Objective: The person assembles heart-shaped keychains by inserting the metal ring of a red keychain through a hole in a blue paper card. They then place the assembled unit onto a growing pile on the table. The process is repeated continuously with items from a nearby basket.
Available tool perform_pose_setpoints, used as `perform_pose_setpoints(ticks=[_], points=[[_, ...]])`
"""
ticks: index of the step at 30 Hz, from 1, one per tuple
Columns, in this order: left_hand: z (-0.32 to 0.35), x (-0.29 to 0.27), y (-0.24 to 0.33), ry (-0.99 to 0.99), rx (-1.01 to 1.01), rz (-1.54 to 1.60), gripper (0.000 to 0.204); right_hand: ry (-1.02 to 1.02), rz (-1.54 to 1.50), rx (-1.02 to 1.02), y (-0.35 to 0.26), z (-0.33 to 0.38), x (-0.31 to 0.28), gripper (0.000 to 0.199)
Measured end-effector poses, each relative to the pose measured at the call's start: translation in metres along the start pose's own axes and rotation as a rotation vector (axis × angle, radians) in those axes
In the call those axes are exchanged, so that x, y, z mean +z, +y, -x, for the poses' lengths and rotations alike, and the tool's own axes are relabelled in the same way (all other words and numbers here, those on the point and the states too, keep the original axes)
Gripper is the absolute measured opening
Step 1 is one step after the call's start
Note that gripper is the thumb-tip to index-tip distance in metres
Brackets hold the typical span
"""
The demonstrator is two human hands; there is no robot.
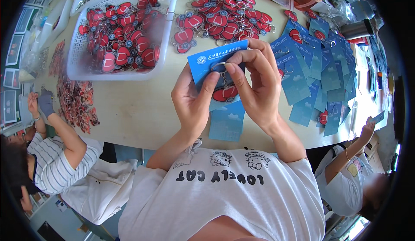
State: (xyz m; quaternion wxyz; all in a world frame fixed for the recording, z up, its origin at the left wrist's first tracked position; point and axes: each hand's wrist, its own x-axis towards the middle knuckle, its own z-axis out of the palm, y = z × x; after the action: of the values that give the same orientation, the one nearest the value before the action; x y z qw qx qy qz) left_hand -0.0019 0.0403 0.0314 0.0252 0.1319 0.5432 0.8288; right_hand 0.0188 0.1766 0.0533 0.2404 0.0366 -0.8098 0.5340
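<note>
A blue printed card (203,70) is held up in front of me between both hands. My left hand (190,100) is closed on the card's left side, thumb in front by the chain and fingers behind. On the card's front is a keychain with a red heart-shaped charm (225,94) hanging from a short chain. Its metal split ring (218,63) lies at the thumb and fingertips of my right hand (261,85), which pinches there at the card's right side. Whether the ring passes through the card is hidden. Below, another blue card (227,122) lies on the table.
A white plastic basket (116,74) of red keychains stands at the left, with a loose pile of keychains (220,18) beyond my hands. Overlapping blue cards with keychains (322,68) cover the right. Two people sit nearby; a gloved hand (45,102) shows at the left.
</note>
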Motion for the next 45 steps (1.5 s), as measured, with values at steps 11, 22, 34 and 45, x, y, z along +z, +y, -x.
perform_pose_setpoints(ticks=[11, 22, 34, 45], points=[[0.0, 0.007, 0.015, 0.026, -0.044, 0.16, 0.02, 0.212, -0.248, -0.16, -0.007, 0.002, 0.014, 0.052], [0.0, 0.011, 0.022, 0.055, -0.083, 0.17, 0.023, 0.099, -0.32, -0.033, -0.021, -0.001, 0.009, 0.051], [0.002, -0.014, -0.006, -0.277, 0.013, -0.551, 0.04, 0.051, -0.218, 0.247, 0.014, 0.018, -0.052, 0.057], [0.024, -0.041, -0.032, -0.357, 0.043, -1.294, 0.047, 0.368, 1.355, -0.015, 0.076, 0.01, -0.138, 0.059]])
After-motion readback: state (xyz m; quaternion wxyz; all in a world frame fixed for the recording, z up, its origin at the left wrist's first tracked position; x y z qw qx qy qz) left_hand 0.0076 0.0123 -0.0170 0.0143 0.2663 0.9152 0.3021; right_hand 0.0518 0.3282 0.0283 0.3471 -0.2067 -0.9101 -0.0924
